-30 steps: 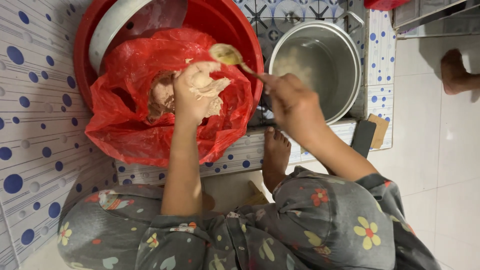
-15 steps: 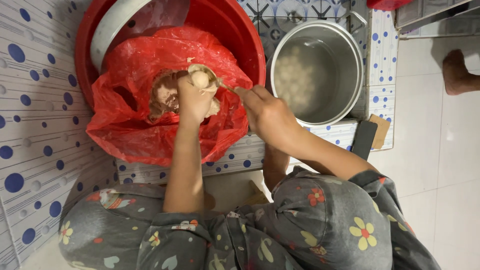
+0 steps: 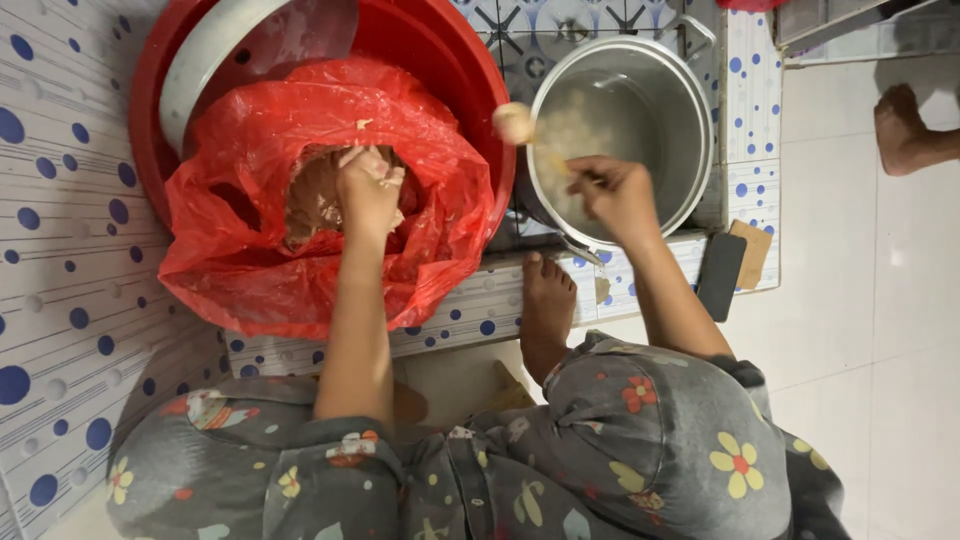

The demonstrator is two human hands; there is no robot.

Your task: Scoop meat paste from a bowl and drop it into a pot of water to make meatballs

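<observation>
My left hand [image 3: 368, 187] is sunk in a pale brown paste [image 3: 312, 195] inside a red plastic bag [image 3: 290, 270], fingers closed on a lump of it. The bag sits in a big red basin [image 3: 450, 70]. My right hand [image 3: 618, 195] grips a spoon [image 3: 535, 140] over the near rim of a steel pot [image 3: 690, 110]. A round ball of paste [image 3: 514, 122] rides on the spoon's bowl above the pot's edge. Pale balls lie in cloudy water inside the pot.
A white bowl rim [image 3: 205, 60] lies in the basin behind the bag. My bare foot [image 3: 547, 300] rests on the dotted tile ledge [image 3: 470, 315]. A dark phone [image 3: 720, 275] and a brown card [image 3: 752, 250] lie by the pot. Another person's foot [image 3: 905, 130] stands at the far right.
My right hand has swung the spoon with a paste ball from the bag over to the pot. My left hand has stayed in the paste, pressing lower.
</observation>
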